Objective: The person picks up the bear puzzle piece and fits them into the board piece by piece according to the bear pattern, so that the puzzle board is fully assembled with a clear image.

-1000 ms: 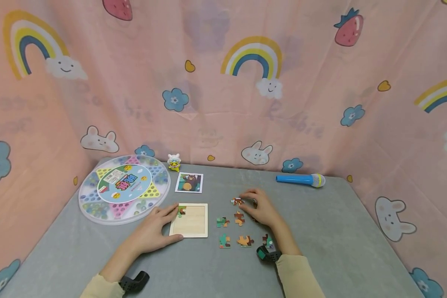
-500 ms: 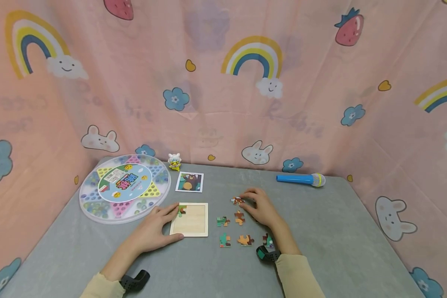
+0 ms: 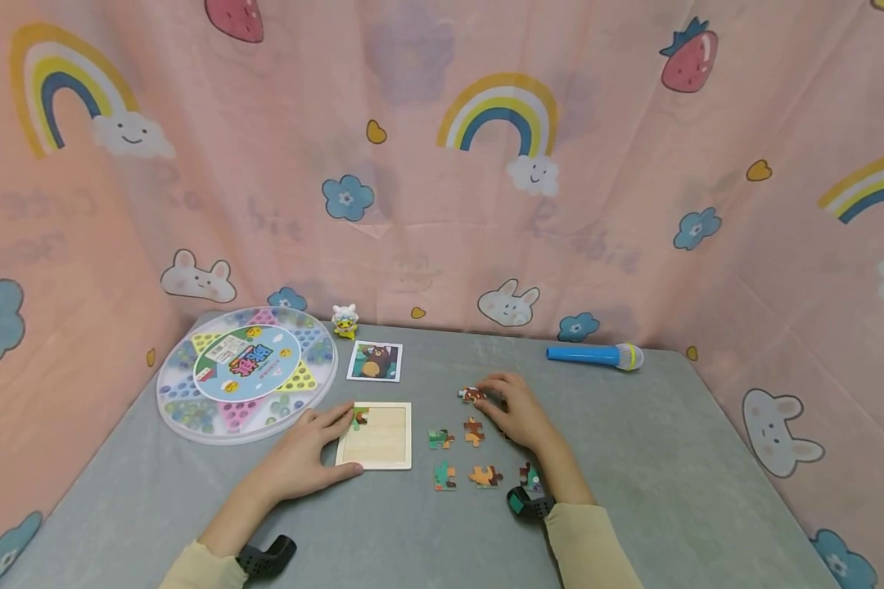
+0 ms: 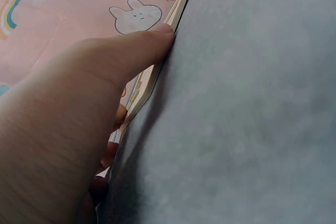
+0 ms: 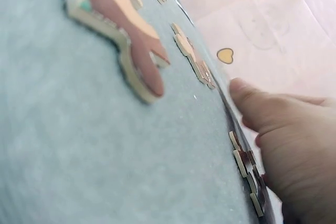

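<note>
Curtain point(image 3: 412, 237), pink, rainbow print, hangs beyond all fingertips. Table point(image 3: 670, 483), grey, is under both hands. Game board point(image 3: 246, 364), round, sits left of and beyond the left fingers.

Left hand point(image 3: 302, 454): fingers spread, nearly straight, pressed on the left side of the wooden tray point(image 3: 386, 438), thumb at its near edge; not wrapped round it. Right hand point(image 3: 519, 415): thumb and forefinger bent, gap small, tips pinching a brown puzzle piece point(image 3: 471, 394); right wrist view hides the contact.

Microphone point(image 3: 585, 354), blue, lies right of and beyond the right fingertips. Picture card point(image 3: 374, 361), bear print, lies just beyond the left forefinger tip. Toy figure point(image 3: 345, 321) stands farther past that tip.

Loose pieces point(image 3: 484, 476) lie on the near side of the right fingertips; another is partly under the right palm. Corner piece point(image 3: 360, 418) sits in the tray, just beside the left forefinger tip.
</note>
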Available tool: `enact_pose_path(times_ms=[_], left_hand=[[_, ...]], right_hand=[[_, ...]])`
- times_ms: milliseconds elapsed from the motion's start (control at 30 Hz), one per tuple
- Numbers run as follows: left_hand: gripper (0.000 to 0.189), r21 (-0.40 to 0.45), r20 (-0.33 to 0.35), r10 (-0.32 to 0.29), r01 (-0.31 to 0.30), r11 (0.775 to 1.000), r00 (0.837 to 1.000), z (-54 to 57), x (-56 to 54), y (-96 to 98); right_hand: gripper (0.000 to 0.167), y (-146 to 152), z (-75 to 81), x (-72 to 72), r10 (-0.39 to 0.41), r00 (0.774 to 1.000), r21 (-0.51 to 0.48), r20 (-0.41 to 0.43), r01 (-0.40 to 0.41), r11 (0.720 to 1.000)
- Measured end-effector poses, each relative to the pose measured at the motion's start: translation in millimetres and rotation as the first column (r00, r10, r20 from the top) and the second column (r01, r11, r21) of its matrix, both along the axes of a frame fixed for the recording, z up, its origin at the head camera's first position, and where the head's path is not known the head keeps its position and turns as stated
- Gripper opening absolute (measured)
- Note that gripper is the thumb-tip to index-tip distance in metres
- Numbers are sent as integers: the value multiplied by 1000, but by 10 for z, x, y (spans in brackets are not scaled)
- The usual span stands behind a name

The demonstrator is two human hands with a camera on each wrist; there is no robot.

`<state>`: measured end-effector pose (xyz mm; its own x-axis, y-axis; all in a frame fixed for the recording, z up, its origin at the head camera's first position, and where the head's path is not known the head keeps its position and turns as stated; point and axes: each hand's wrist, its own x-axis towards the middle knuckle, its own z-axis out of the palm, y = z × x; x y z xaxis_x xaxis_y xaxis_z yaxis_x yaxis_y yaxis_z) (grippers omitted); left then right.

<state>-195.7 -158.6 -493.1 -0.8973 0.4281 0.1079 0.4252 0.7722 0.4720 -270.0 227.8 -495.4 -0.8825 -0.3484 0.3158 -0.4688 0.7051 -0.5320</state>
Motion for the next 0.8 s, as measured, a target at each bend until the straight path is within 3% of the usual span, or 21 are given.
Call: enact_pose_path(times_ms=[333, 800], left_hand=[[92, 3, 6, 2, -2, 1000, 1000, 10, 10, 1], [93, -1, 18, 10, -10, 1000, 1000, 8, 1, 3]], right_hand=[[34, -37, 143, 14, -102, 989, -94, -112, 92, 991], [34, -74, 453, 85, -136, 986, -119, -98, 124, 985]])
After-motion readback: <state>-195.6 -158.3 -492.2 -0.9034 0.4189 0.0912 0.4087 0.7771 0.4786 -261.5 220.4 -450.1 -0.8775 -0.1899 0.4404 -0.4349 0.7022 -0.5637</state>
